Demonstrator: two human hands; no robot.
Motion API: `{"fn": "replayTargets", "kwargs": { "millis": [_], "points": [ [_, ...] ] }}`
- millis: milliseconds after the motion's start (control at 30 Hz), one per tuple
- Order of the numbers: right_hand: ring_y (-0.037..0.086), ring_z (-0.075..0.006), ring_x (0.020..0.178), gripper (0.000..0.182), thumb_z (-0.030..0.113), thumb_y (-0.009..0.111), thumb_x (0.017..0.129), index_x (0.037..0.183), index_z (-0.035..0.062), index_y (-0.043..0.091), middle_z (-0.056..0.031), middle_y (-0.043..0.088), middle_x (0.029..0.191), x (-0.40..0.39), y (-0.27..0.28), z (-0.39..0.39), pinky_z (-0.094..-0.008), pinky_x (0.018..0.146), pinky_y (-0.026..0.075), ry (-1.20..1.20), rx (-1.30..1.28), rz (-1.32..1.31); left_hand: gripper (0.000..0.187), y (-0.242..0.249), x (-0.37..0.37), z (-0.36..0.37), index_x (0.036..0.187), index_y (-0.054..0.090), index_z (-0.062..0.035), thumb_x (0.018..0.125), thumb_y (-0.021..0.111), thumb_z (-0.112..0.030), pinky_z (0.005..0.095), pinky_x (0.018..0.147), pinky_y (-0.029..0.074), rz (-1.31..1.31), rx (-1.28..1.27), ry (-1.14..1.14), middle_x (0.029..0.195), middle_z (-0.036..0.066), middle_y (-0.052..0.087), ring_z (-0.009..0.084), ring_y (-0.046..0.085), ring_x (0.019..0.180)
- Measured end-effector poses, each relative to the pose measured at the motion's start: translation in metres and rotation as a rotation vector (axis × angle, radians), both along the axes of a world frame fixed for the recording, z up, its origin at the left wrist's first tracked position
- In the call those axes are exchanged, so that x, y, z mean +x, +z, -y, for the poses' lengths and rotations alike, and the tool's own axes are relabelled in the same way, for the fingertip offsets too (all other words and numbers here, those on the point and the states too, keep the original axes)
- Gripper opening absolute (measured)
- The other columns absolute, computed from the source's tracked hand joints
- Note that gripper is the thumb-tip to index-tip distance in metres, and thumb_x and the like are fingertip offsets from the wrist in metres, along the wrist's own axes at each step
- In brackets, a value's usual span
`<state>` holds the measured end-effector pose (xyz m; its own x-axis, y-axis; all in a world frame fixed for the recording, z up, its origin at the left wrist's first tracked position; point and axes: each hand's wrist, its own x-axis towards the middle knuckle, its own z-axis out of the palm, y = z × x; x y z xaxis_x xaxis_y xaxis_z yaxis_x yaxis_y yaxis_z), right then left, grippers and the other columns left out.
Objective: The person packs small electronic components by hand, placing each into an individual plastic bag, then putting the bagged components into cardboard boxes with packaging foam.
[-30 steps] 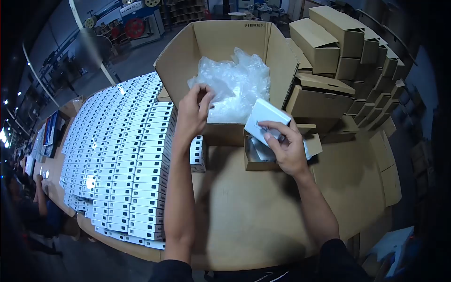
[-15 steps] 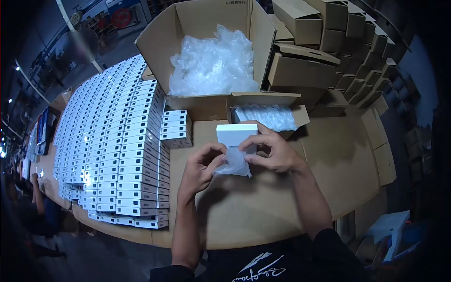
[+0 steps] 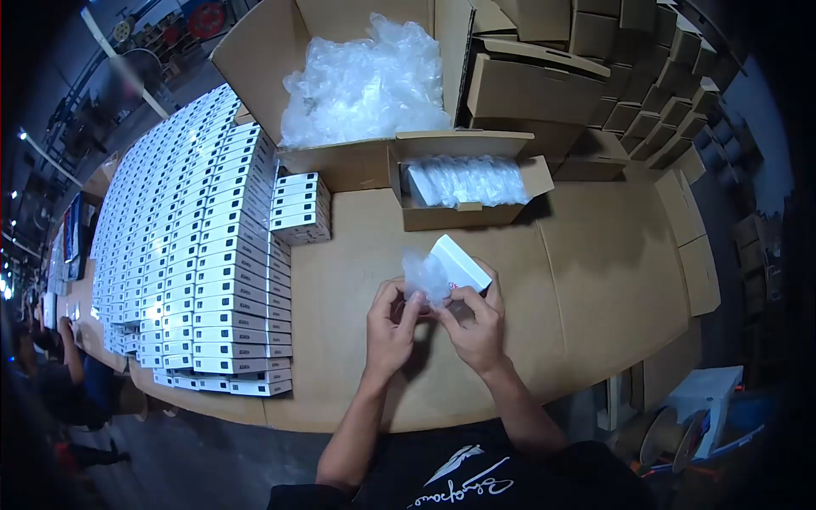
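A small white box stands tilted over the middle of the table, cradled by my right hand, whose fingers reach around its right side. My left hand pinches a clear plastic bag between thumb and fingers. The bag covers the left edge of the box in this view, and my right thumb and index finger meet at its lower edge. Just beyond the hands is an open cardboard carton holding a row of plastic-wrapped white boxes.
Many white boxes are stacked in rows on the left, beside a smaller stack. A large open carton at the back holds loose plastic bags. Folded cardboard boxes rise behind right. Another person's arm shows far left.
The hands have come nearer to my body, clear of the carton in view. The white box has turned from square-on to slanted, and the bag has swung up beside its left edge.
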<state>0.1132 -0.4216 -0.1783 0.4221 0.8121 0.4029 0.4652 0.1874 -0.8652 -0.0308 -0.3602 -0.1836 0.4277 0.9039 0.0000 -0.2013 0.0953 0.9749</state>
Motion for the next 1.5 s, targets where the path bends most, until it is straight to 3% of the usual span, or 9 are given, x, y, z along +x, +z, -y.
{"fn": "replayTargets", "kwargs": {
  "millis": [67,200,500,667,800,967,1267,1367,1500],
  "points": [
    [0.062,-0.0354,0.115,0.032,0.004,0.090,0.070,0.093,0.0027,0.068,-0.0229,0.052,0.133,0.008,0.010,0.004,-0.0419,0.090,0.055,0.032,0.036,0.169,0.013,0.000,-0.002,0.000,0.111,0.061,0.0026,0.105,0.058,-0.009,0.0279,0.081,0.058,-0.035,0.033,0.029,0.099,0.006,0.067,0.0119,0.067,0.089],
    [0.061,-0.0293,0.116,0.036,0.011,0.091,0.077,0.103,0.0007,0.068,-0.0209,0.051,0.134,0.002,0.004,0.007,-0.0365,0.085,0.059,0.073,-0.012,-0.509,0.011,-0.001,-0.004,0.006,0.101,0.065,0.0029,0.103,0.061,-0.007,0.0247,0.073,0.053,-0.168,0.163,0.118,0.086,0.004,0.069,0.0088,0.065,0.081],
    [0.059,-0.0139,0.102,0.025,0.018,0.069,0.102,0.100,-0.0076,0.072,-0.0077,0.054,0.117,0.033,-0.016,0.006,-0.0283,0.090,0.050,0.028,-0.045,-0.576,0.007,-0.014,-0.012,0.011,0.105,0.062,0.0035,0.101,0.064,-0.002,0.0218,0.076,0.049,-0.021,0.040,0.110,0.091,0.004,0.068,0.0065,0.060,0.083],
    [0.058,-0.0141,0.103,0.022,0.014,0.067,0.102,0.099,-0.0076,0.071,-0.0076,0.053,0.117,0.044,-0.006,0.006,-0.0290,0.090,0.050,0.056,-0.040,-0.481,0.019,-0.010,-0.011,0.007,0.113,0.060,0.0048,0.098,0.068,-0.003,0.0238,0.078,0.051,0.107,-0.058,0.057,0.096,0.005,0.067,0.0087,0.061,0.084],
    [0.060,-0.0153,0.104,0.021,0.013,0.070,0.100,0.101,-0.0080,0.071,-0.0089,0.054,0.119,0.037,-0.003,0.005,-0.0284,0.087,0.052,0.168,-0.031,-0.471,0.027,-0.006,-0.011,0.003,0.125,0.059,0.0024,0.102,0.065,-0.009,0.0254,0.078,0.050,-0.186,-0.034,-0.118,0.104,0.004,0.068,0.0077,0.060,0.087],
    [0.065,-0.0204,0.104,0.035,0.023,0.085,0.087,0.105,-0.0038,0.074,-0.0129,0.060,0.121,0.028,-0.012,0.007,-0.0311,0.083,0.054,0.167,-0.203,-0.273,0.012,0.004,0.012,0.006,0.110,0.057,-0.0013,0.104,0.062,-0.011,0.0247,0.073,0.049,-0.124,0.148,0.172,0.096,0.001,0.063,0.0069,0.058,0.085],
    [0.066,-0.0221,0.100,0.027,0.017,0.080,0.090,0.104,-0.0053,0.074,-0.0133,0.063,0.124,0.029,-0.016,0.018,-0.0338,0.081,0.054,0.249,-0.282,-0.220,0.019,0.000,0.008,-0.001,0.099,0.045,-0.0093,0.105,0.063,-0.013,0.0169,0.061,0.037,0.027,0.094,0.340,0.087,-0.005,0.052,-0.0006,0.045,0.071],
    [0.061,-0.0172,0.090,0.024,0.013,0.081,0.089,0.099,-0.0068,0.072,-0.0133,0.063,0.120,0.029,-0.028,0.009,-0.0297,0.069,0.050,0.173,-0.114,-0.279,0.028,-0.009,0.002,0.001,0.109,0.046,-0.0062,0.098,0.071,-0.008,0.0194,0.067,0.044,0.078,0.009,0.296,0.091,0.000,0.054,0.0048,0.051,0.078],
    [0.053,-0.0127,0.075,0.023,0.012,0.082,0.088,0.092,-0.0074,0.070,-0.0134,0.064,0.119,0.027,-0.020,0.003,-0.0277,0.061,0.044,0.022,-0.152,-0.274,0.059,-0.005,0.006,-0.014,0.125,0.052,-0.0040,0.078,0.088,-0.007,0.0374,0.088,0.047,-0.080,0.534,0.536,0.111,0.012,0.056,0.0227,0.056,0.105]
  ]
}}
